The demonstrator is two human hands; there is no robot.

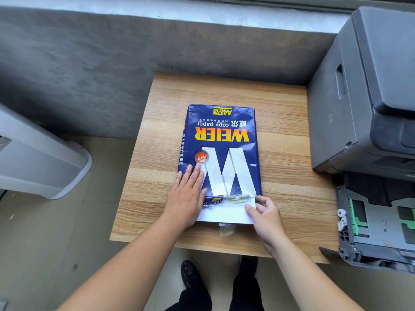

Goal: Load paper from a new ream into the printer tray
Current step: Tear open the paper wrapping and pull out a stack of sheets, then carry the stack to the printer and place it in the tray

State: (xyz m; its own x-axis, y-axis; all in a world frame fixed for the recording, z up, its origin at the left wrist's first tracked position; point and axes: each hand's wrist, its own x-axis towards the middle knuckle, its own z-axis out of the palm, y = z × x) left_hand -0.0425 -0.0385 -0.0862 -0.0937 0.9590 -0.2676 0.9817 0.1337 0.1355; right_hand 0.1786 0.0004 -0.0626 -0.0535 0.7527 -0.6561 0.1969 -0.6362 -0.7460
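Note:
A blue ream of copy paper (221,140) lies flat on the wooden table (280,135), its near end open with white sheets (222,214) sticking out. My left hand (187,194) presses flat on the wrapper's near left corner, fingers spread. My right hand (266,215) pinches the near right corner of the white sheets. The dark grey printer (363,90) stands at the right. Its paper tray (377,223) is pulled out toward me, with green guides and no paper visible inside.
A torn scrap of clear tape (225,230) lies on the table just in front of the ream. A grey concrete wall (134,48) runs behind the table. A pale grey appliance (38,158) stands on the floor at left. My shoes (190,274) show below the table edge.

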